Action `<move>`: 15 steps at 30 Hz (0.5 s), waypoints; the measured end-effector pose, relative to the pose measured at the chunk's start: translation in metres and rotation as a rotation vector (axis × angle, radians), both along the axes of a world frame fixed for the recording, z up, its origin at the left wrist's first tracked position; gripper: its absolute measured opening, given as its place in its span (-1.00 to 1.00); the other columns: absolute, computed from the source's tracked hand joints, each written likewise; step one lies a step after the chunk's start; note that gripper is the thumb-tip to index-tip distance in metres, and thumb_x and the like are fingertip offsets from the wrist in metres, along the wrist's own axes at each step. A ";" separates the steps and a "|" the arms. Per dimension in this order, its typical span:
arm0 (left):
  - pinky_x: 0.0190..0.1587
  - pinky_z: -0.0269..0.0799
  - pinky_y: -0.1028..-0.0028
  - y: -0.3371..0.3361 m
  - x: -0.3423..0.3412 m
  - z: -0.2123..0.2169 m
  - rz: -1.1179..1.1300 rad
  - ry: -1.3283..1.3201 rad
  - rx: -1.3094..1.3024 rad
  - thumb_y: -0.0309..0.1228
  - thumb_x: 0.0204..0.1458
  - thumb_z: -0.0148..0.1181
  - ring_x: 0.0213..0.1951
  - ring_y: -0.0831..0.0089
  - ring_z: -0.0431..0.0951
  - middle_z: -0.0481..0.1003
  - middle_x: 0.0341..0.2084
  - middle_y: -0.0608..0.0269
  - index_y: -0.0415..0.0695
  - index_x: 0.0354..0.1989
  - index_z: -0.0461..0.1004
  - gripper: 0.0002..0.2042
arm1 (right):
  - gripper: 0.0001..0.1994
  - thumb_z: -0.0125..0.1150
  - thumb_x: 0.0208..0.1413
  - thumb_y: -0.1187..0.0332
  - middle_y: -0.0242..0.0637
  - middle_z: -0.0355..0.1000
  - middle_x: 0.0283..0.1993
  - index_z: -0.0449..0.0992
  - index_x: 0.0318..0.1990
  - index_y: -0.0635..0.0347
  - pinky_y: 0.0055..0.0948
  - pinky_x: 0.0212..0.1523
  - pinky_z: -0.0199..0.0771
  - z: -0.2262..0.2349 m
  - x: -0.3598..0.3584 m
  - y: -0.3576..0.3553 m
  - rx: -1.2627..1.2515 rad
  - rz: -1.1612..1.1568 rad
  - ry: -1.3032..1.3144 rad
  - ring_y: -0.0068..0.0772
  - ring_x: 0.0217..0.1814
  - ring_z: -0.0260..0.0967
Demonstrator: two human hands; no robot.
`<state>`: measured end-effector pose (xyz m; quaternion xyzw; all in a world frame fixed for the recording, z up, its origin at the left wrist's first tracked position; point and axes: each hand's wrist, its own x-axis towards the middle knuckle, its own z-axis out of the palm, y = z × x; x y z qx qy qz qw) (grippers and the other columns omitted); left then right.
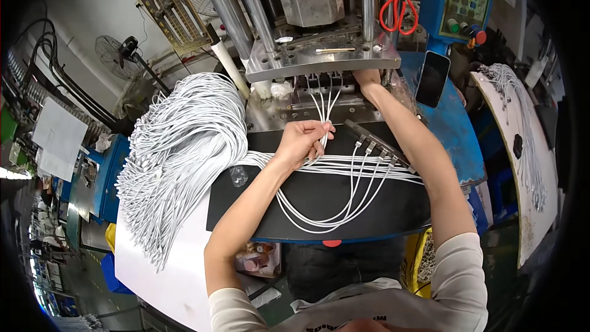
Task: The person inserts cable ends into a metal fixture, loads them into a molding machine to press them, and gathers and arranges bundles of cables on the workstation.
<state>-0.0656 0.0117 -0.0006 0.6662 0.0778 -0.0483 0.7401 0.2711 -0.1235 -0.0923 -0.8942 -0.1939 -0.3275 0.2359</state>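
Note:
My left hand (302, 141) is closed around several thin white cables (326, 110) in front of the press. The far ends of these cables run up to dark connector blocks (322, 80) under the thick steel plate (264, 72). My right hand (367, 78) reaches beneath the right end of that plate, and its fingers are hidden there. Between my forearms a dark metal bar (382, 146) lies slanted on the black mat (319, 200). More white cables are seated in the bar by their plugs and loop back over the mat.
To the left, a large bundle of white cables (184, 135) spills over a white surface (153, 270). Red-handled scissors (398, 15) hang by the press columns. On the right are a phone (432, 80), a blue control box (464, 3) and a board with more cables (513, 104).

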 end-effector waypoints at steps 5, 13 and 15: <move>-0.78 0.19 0.68 -0.002 -0.010 0.029 0.080 -0.140 0.038 -0.28 0.29 0.30 -0.75 0.70 0.41 0.66 -0.39 0.19 -0.36 -0.15 0.65 -0.70 | -0.74 0.17 0.32 0.28 -0.20 0.57 -0.10 0.54 0.06 0.20 -0.20 -0.03 0.51 0.019 -0.029 0.000 1.211 0.459 0.397 -0.17 -0.16 0.48; -0.74 0.27 0.63 0.009 -0.124 0.090 0.170 -0.143 0.406 -0.34 0.29 0.28 -0.75 0.63 0.45 0.65 -0.38 0.14 -0.38 -0.12 0.65 -0.73 | -0.73 0.38 0.22 0.17 -0.15 0.52 -0.33 0.59 -0.11 0.17 -0.17 -0.17 0.47 0.094 -0.205 -0.051 0.370 0.328 0.544 -0.17 -0.23 0.51; -0.72 0.27 0.64 0.030 -0.127 0.075 0.460 -0.535 0.703 -0.35 0.29 0.27 -0.75 0.61 0.44 0.63 -0.42 0.15 -0.37 -0.11 0.66 -0.74 | -0.72 0.39 0.20 0.17 -0.12 0.51 -0.33 0.60 -0.13 0.20 -0.12 -0.15 0.48 0.096 -0.207 -0.055 0.278 0.389 0.502 -0.06 -0.21 0.51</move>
